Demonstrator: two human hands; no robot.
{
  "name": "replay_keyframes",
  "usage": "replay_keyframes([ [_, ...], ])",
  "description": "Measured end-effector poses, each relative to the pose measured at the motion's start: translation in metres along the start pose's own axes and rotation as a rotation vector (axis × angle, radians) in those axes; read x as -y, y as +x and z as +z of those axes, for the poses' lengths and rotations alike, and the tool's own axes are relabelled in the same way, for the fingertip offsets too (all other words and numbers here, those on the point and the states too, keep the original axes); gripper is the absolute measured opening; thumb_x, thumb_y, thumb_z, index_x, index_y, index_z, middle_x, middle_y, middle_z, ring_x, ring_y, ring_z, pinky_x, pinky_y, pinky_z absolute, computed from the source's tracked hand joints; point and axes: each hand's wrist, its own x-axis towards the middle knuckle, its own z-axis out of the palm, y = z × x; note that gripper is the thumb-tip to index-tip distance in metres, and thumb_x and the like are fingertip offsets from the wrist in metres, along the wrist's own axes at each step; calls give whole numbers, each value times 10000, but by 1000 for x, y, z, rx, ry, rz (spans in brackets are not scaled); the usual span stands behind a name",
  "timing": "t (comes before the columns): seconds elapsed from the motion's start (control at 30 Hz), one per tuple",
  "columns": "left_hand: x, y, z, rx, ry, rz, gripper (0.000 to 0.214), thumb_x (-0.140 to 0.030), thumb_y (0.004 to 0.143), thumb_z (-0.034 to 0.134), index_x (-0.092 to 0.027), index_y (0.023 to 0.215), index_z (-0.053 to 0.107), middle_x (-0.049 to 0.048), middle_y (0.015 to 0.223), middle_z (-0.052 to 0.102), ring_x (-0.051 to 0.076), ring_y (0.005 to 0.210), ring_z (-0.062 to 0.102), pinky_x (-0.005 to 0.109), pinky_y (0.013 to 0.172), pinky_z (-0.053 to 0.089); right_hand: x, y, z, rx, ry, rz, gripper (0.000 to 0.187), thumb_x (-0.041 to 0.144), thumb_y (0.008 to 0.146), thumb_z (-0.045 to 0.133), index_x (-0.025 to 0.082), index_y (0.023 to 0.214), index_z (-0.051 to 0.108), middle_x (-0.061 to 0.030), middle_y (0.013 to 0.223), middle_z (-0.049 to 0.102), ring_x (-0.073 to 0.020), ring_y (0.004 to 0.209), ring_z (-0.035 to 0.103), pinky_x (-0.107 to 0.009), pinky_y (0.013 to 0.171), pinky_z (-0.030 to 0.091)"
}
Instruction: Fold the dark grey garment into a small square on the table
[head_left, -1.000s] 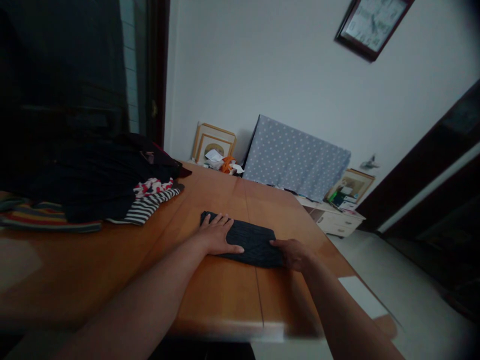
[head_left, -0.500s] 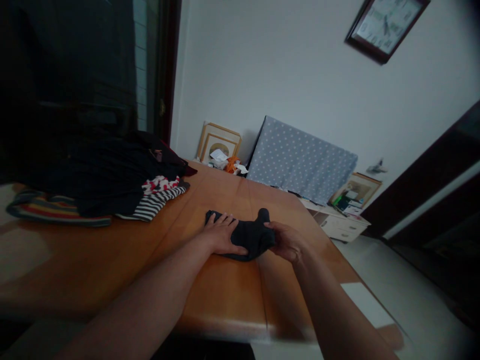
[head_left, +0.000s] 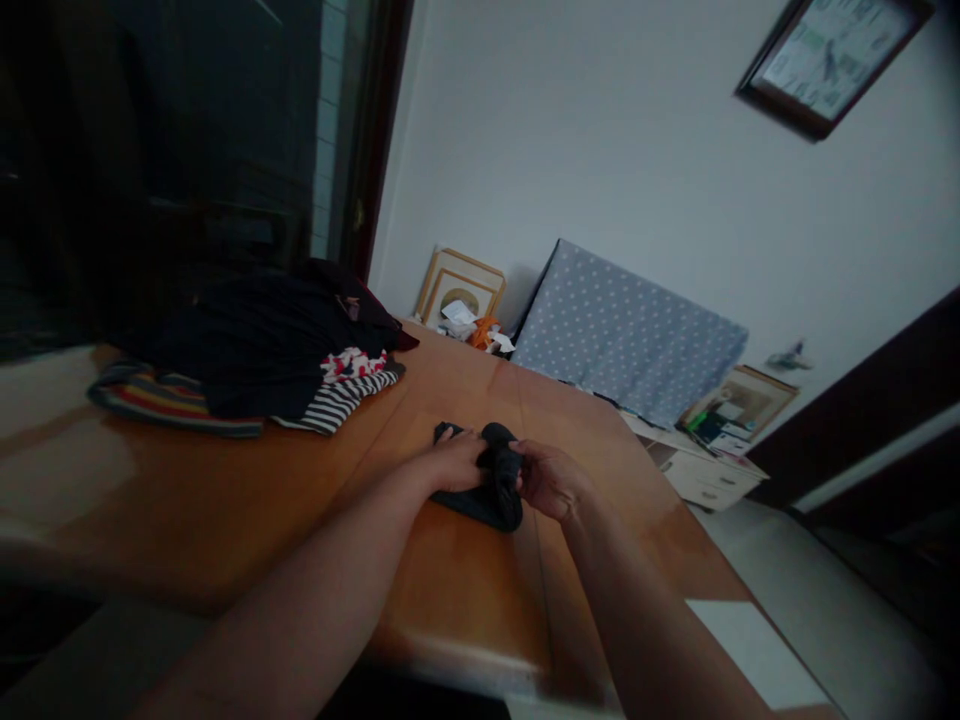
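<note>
A dark folded garment (head_left: 480,503) lies on the wooden table (head_left: 465,590) in front of me; its exact kind I cannot make out. My left hand (head_left: 456,462) rests flat on its left part, fingers stretched out, the fingertips partly hidden by the raised cloth. My right hand (head_left: 551,480) is closed on the garment's right end, thumb and fingers pinching it. That end is lifted and curled over toward my left hand.
A heap of dark clothes (head_left: 247,330) covers the table's left side, with a striped knit piece (head_left: 180,405) and black-and-white striped cloth (head_left: 349,400). A white sheet (head_left: 754,645) lies near the right edge. Behind stand a dotted grey cover (head_left: 630,325) and a drawer cabinet (head_left: 701,475).
My right hand has lifted the garment's right end and brought it left, over toward my left hand. My left hand stays on the cloth. The view has shifted a little.
</note>
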Motion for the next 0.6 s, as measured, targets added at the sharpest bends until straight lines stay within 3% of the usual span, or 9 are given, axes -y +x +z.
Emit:
replay_keyframes([
  [0.07,7,6,-2,-77,-193,41,341,-432,860,553,-226,1075,722,90,1175,721,287,1109,631,404,1013,446,3,0,3,-7,20,29,51,199,833,645,159,811,621,9,585,589,-96,464,504,-184,426,434],
  [0.17,15,12,-5,-197,-438,56,282,-382,857,520,-201,932,723,61,990,746,235,944,650,329,861,495,8,1,12,2,-8,10,26,175,822,640,149,829,640,9,598,601,-94,460,509,-185,402,406],
  [0.33,17,8,-14,-260,-797,-116,336,-454,864,499,-175,883,686,37,833,710,188,780,631,295,740,478,8,5,37,23,-164,-75,67,142,808,627,148,863,664,16,619,614,-81,433,506,-181,374,360],
  [0.47,20,5,-18,-310,-868,-335,457,-585,885,479,-167,871,662,32,727,664,176,663,583,299,659,447,-2,7,55,99,-252,-61,146,171,832,647,167,978,648,-13,745,696,-91,495,587,-178,398,387],
  [0.53,24,5,-18,-325,-859,-378,489,-621,883,487,-163,859,655,30,712,655,175,652,575,292,622,433,-6,8,56,117,-255,-38,163,232,863,652,173,1013,629,-28,752,707,-110,537,621,-182,417,404],
  [0.6,27,7,-15,-322,-836,-370,501,-632,880,507,-156,857,662,38,727,669,181,669,591,289,614,439,-10,9,49,49,-227,-56,177,283,874,656,172,1007,622,-34,732,702,-113,539,617,-186,426,400],
])
